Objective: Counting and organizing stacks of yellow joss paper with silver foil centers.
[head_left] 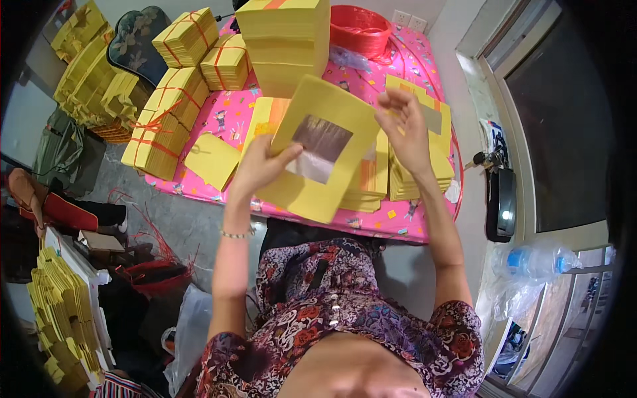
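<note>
A yellow joss paper sheet (273,192) with a silver foil square tilts in front of me, held above the pink table cover. My left hand (260,166) grips its left side, the thumb lying across the foil. Whether more sheets lie beneath it in that hand, I cannot tell. Off the sheet's right edge, my right hand (406,129) is raised with bent, parted fingers and nothing visible in it. Below and behind that hand lie stacks of yellow paper (418,179), some with orange or silver patches. Another paper stack (367,182) with orange patches is partly covered by the held sheet.
Tall yellow paper blocks (282,53) stand at the back of the pink-covered table (405,229). Bundles tied with red string (166,119) line its left side. A red coil of plastic strip (360,30) sits at the back. Left, another person's hand (41,229) shows beside more paper piles (63,318).
</note>
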`<state>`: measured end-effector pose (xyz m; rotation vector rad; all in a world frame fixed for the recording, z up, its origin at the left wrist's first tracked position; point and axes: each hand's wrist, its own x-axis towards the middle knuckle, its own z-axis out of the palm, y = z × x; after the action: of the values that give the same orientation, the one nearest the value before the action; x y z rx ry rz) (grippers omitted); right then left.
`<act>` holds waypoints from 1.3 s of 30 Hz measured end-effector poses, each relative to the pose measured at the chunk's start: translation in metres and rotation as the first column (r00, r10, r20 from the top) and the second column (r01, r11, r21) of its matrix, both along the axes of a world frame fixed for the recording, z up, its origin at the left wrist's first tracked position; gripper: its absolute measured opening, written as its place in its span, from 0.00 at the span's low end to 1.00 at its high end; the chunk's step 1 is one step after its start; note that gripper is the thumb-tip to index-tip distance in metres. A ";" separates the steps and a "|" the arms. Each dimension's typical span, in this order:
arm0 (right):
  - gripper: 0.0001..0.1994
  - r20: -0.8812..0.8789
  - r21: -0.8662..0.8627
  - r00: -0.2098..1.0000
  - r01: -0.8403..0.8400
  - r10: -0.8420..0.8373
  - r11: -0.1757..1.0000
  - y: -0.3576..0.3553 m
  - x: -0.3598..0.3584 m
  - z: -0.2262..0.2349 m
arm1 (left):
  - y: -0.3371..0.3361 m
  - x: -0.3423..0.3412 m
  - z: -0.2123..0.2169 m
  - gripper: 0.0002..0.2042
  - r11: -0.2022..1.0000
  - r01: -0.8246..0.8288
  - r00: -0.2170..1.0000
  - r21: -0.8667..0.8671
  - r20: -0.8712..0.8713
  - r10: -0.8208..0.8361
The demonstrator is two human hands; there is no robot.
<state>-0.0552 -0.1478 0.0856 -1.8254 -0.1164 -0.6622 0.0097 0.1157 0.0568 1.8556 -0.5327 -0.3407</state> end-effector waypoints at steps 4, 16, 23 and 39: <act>0.15 0.012 -0.222 0.987 -0.156 0.163 0.962 0.014 0.020 0.011 | -0.001 0.013 0.036 0.14 0.935 -0.019 0.948 0.354 0.304 -0.096; 0.05 0.081 0.341 0.983 -0.180 0.162 0.923 0.014 0.044 -0.068 | 0.031 0.037 0.004 0.22 0.933 -0.226 0.928 -0.279 0.230 0.293; 0.04 0.021 0.413 0.990 -0.137 0.142 0.900 0.026 0.034 -0.081 | 0.018 0.025 -0.027 0.20 0.874 -0.209 0.947 -0.438 0.132 0.292; 0.15 -0.039 0.285 0.977 -0.188 0.208 0.940 0.028 0.036 -0.093 | 0.008 0.028 -0.061 0.09 0.847 -0.233 0.966 -0.479 -0.009 0.260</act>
<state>-0.0195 -0.1194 -0.0069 -1.5372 -0.1509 -0.4477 0.0379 0.1234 -0.0043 1.4289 -0.3665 0.0228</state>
